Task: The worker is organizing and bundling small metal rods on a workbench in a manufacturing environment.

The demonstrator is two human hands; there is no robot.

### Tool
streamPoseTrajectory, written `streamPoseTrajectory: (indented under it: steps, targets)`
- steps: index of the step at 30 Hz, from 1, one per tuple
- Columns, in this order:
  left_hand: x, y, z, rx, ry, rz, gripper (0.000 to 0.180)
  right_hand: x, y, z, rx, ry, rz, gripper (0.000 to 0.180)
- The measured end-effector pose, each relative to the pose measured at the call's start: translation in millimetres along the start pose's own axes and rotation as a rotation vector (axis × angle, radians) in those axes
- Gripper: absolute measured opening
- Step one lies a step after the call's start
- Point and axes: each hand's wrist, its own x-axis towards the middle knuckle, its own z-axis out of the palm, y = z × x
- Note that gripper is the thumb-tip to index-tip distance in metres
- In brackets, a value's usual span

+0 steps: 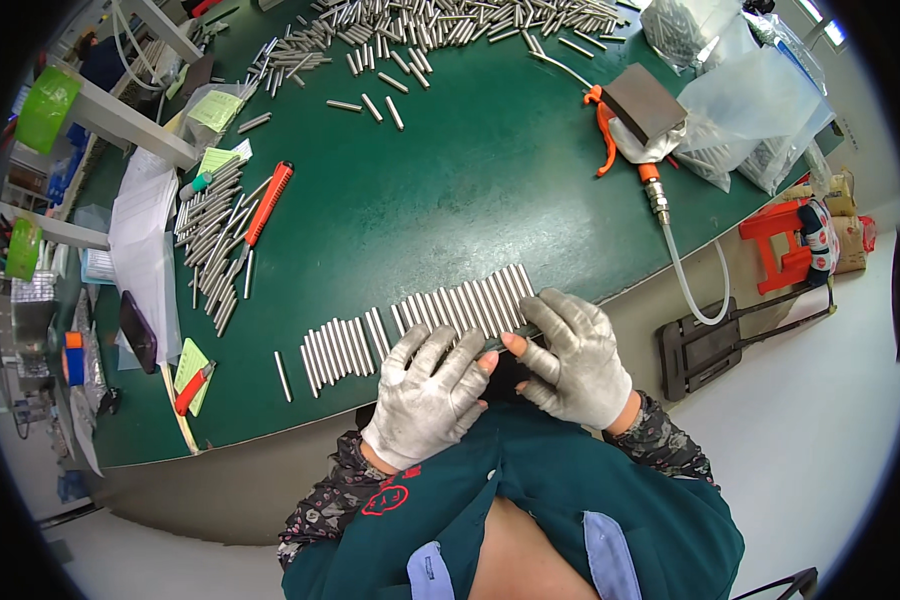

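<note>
A close-set row of metal pins (462, 305) lies side by side near the front edge of the green table. My left hand (425, 393), in a greyish-white glove with bare fingertips showing, rests its outstretched fingers at the near ends of these pins. At the row's right end, my similarly gloved right hand (577, 362) touches the last pins with its fingers spread. Both thumbs point toward each other along the near side. Left of the row lies a second pin group (336, 350), with one single pin (283, 376) beside it. Fingers hide some near ends.
A large pin heap (440, 25) covers the far side; another pile (208, 235) lies left, by a red utility knife (270, 203). Further left are a phone (137, 332) and a small red cutter (194, 388). An orange air gun (607, 130) and plastic bags (760, 105) are right.
</note>
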Motion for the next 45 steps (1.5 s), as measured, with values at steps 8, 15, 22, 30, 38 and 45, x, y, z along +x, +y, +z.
streamPoseTrajectory:
  steps: [8, 15, 22, 30, 38, 45]
  targets:
    - [10, 3, 2, -0.072, -0.086, -0.001, 0.059, -7, 4, 4, 0.0, 0.068, 0.05, 0.056]
    - [15, 5, 5, -0.058, -0.115, 0.021, 0.06, -9, 8, -1, -0.045, 0.103, 0.069, 0.053]
    - [20, 6, 4, -0.08, -0.101, 0.05, 0.055, -11, 9, 0, -0.053, 0.117, 0.08, 0.052]
    - [-19, -9, -2, 0.031, 0.189, -0.023, 0.034, -11, 8, 3, -0.02, 0.144, 0.106, 0.052]
    - [-34, -9, -5, 0.098, 0.028, -0.196, 0.054, -9, 6, 2, -0.068, 0.116, 0.129, 0.051]
    - [-17, -7, -5, -0.059, -0.022, 0.032, 0.056, -7, 3, 0, -0.063, 0.111, 0.137, 0.05]
